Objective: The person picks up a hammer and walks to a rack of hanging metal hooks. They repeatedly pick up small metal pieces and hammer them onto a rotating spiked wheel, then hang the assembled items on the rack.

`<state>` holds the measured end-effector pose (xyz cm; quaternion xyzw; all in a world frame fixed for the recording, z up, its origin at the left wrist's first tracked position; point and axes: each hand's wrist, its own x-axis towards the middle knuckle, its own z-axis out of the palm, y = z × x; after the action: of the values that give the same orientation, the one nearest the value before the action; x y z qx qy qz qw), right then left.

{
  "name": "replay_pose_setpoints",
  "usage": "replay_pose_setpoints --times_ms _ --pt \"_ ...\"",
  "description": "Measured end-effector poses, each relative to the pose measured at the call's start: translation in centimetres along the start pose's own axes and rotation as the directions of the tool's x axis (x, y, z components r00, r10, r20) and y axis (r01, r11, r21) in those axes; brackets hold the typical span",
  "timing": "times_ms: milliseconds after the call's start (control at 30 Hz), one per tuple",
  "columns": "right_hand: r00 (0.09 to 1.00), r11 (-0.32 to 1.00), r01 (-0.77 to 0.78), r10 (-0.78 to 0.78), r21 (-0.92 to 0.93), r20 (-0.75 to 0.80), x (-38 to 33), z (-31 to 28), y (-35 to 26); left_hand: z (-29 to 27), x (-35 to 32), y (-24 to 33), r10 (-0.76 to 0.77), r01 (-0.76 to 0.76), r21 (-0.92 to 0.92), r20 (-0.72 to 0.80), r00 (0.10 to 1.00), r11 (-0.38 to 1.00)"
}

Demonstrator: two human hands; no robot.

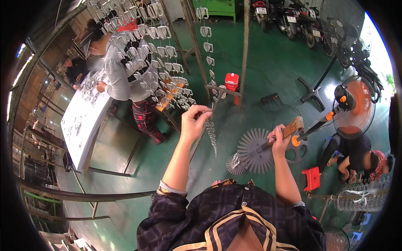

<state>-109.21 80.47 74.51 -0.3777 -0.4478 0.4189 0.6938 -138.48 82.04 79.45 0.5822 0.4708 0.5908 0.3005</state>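
Left hand (194, 121) pinches a strip (210, 133) hanging vertically; right hand (279, 142), right of strip, grips a brush (281, 134), handle angled up-right.

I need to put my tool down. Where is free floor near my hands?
Bare green floor lies between the red box and the fan stand. Crowded: hanging metal pieces past the left hand; spiked discs under the right hand.

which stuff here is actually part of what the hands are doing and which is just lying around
In use:
left hand pinching a hanging strand of metal pieces
right hand gripping a wooden-handled tool
hanging racks of metal clips, likely the same work

Lying about:
red box
standing fan
red stool
motorbikes
spiked disc
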Motion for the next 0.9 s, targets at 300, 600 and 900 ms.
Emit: replay_pose_setpoints --times_ms 300,600,900 --pt "0.985 0.996 -0.076 0.069 0.044 0.157 0.4 0.3 -0.3 1.4 -6.0 -7.9 -0.118 0.106 0.096 0.126 0.985 0.990" --pt "0.968 0.990 -0.141 0.131 0.030 0.215 1.2 0.3 -0.7 2.2 -9.3 -11.3 -0.200 0.205 0.003 0.247 0.948 0.979" --pt "0.966 0.984 -0.173 0.160 0.050 0.203 1.1 0.0 -0.9 2.8 -10.3 -12.2 -0.250 0.270 0.001 0.382 0.890 0.963"
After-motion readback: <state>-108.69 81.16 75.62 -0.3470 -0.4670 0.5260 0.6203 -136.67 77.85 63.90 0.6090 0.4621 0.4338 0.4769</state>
